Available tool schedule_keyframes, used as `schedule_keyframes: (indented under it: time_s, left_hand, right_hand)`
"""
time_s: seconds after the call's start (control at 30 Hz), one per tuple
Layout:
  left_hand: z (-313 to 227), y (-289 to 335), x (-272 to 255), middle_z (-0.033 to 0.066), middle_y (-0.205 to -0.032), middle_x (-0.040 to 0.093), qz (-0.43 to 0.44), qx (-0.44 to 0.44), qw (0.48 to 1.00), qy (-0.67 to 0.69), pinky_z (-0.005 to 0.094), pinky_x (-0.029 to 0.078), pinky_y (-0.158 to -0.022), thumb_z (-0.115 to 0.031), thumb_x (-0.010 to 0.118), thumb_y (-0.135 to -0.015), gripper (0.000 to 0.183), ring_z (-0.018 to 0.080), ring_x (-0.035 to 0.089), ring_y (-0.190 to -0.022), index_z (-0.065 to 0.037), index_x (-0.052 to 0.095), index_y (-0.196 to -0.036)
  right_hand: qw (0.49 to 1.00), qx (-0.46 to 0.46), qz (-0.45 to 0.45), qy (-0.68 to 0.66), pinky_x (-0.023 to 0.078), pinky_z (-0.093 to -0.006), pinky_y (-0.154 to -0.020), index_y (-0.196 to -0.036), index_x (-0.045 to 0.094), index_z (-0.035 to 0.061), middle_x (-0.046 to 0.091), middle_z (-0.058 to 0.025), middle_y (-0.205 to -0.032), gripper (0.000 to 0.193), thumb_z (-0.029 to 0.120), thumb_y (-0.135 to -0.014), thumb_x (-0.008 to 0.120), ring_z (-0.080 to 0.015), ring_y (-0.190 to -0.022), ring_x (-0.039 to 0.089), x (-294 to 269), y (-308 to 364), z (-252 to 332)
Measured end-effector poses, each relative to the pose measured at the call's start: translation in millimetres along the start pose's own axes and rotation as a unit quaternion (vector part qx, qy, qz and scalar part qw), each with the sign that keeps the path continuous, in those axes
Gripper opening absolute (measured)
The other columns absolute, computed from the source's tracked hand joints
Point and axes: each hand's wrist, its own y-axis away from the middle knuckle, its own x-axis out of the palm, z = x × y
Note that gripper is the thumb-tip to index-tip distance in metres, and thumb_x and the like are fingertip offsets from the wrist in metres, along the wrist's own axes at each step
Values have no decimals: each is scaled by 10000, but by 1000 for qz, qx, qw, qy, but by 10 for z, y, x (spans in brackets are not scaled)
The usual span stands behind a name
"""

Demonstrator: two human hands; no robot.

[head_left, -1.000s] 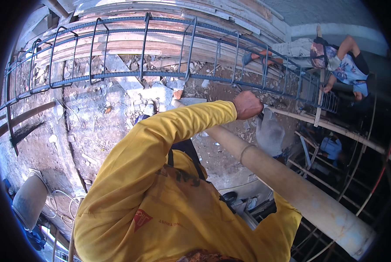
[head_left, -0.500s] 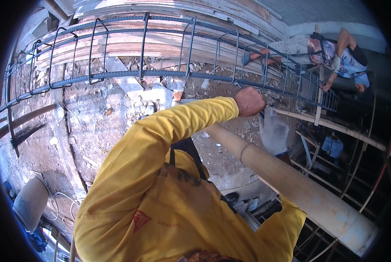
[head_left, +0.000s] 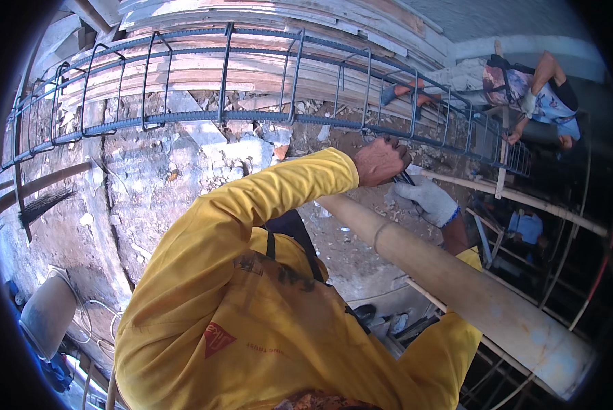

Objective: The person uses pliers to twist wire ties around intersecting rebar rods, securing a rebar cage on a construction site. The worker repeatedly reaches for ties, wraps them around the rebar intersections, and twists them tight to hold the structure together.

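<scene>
A long cage of ribbed steel bars [head_left: 258, 116] with square stirrups runs across the upper part of the view. My left hand [head_left: 383, 162], bare, is closed just below the cage's near bar; what its fingers grip, if anything, is hidden. Beside it my right hand [head_left: 426, 199], in a white knit glove with a blue cuff, is closed round a slim dark-handled tool [head_left: 405, 178]. The tool's handle points up toward my left hand, and its working end cannot be made out. Below both hands a thick bamboo pole [head_left: 450, 280] slants past my right forearm.
Stacked planks [head_left: 183, 72] lie behind the cage. Another person [head_left: 535, 89] works at its right end, by a wooden rail [head_left: 501, 154]. Rubble [head_left: 234, 160] covers the ground. Lower right, a bamboo framework [head_left: 498, 239] stands over a dark drop; a bucket-like container [head_left: 48, 314] is far left.
My left hand has shifted slightly left and turned. My right glove has swung up and turned beside it, bringing the dark tool handle and the blue cuff into clearer view.
</scene>
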Motion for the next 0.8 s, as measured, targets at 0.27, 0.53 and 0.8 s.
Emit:
schedule_keyframes:
  time_s: [0.27,0.53,0.8]
  left_hand:
    - [110,-217,-20,234,-819,745,248,-34,965,76,494,595,-759,-184,762,-731,273,381,772,-841,-1,766,-933]
    - [154,288,-387,244,-857,753,343,-102,931,77,555,596,-803,-133,742,-759,268,424,765,-900,-18,758,-1000]
    - [-231,390,-1499,130,-1037,668,-99,-419,879,206,351,554,-919,-216,765,-963,381,271,675,-969,23,643,-1232]
  right_hand:
    - [951,-83,-76,287,554,-406,-673,-1175,674,-6,711,-90,-829,467,383,-941,782,-213,-721,694,-60,-118,-120]
    - [975,-197,72,75,548,-370,-845,-1230,673,-7,706,-95,-1021,487,304,-891,830,-214,-924,672,179,-103,88]
    - [978,-200,-64,19,522,-357,-922,-1301,655,-21,687,-123,-1156,633,326,-827,892,-207,-1023,633,22,269,404]
